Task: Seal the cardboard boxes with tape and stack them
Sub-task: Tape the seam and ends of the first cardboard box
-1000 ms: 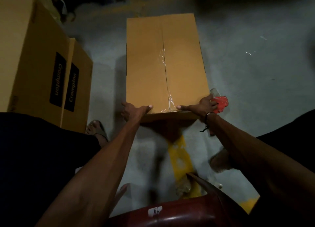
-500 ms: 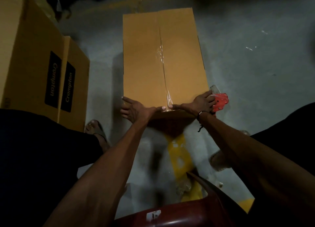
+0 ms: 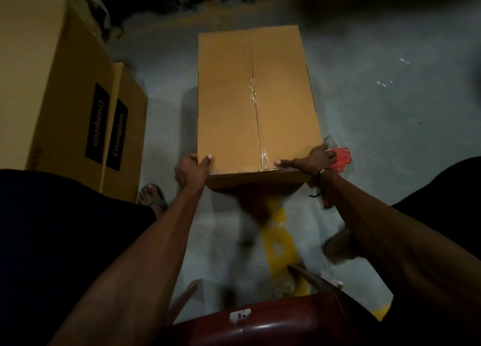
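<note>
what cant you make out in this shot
Head view only:
- Tape dispenser: mostly hidden behind the right hand.
- Left hand fingers: hidden behind the box corner.
- Box's near face: in dark shadow.
- Stacked boxes: cut off by the left edge.

Plain tan rectangular cardboard box (image 3: 257,106), centre of the frame, lying flat with its long axis running away from the viewer; top flaps closed, meeting along a central seam covered by a strip of clear glossy tape (image 3: 257,127) that wrinkles toward the near edge. Red plastic tape dispenser (image 3: 341,159) just beside the box's near right corner. Two stacked tan "Crompton"-labelled cardboard boxes (image 3: 52,90) stand at the left of the frame.
</note>
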